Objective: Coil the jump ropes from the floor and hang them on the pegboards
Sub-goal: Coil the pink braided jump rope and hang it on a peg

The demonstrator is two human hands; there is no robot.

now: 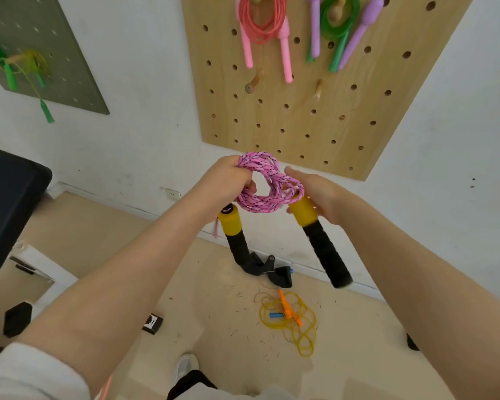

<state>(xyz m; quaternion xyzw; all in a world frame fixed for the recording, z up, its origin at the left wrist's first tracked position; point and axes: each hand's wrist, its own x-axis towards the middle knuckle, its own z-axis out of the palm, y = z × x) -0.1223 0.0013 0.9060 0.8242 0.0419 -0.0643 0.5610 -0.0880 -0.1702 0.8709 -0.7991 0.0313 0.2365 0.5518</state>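
A pink braided jump rope (267, 183) is coiled into loops between my hands, below the wooden pegboard (300, 111). My left hand (228, 177) grips the coil's upper left side. My right hand (315, 194) touches the coil's right side with straight fingers, against one yellow-and-black handle (318, 238) that hangs down. The second handle (234, 232) dangles under my left hand. A yellow rope with orange handles (292, 316) lies loose on the floor. Two bare wooden pegs (253, 82) (318, 89) stick out of the board.
A coiled pink rope (261, 27) and a green rope with purple handles (338, 21) hang on the wooden board. A green pegboard (41, 53) at left carries green ropes. Black items (269, 269) lie by the wall. A dark seat (9, 197) stands at left.
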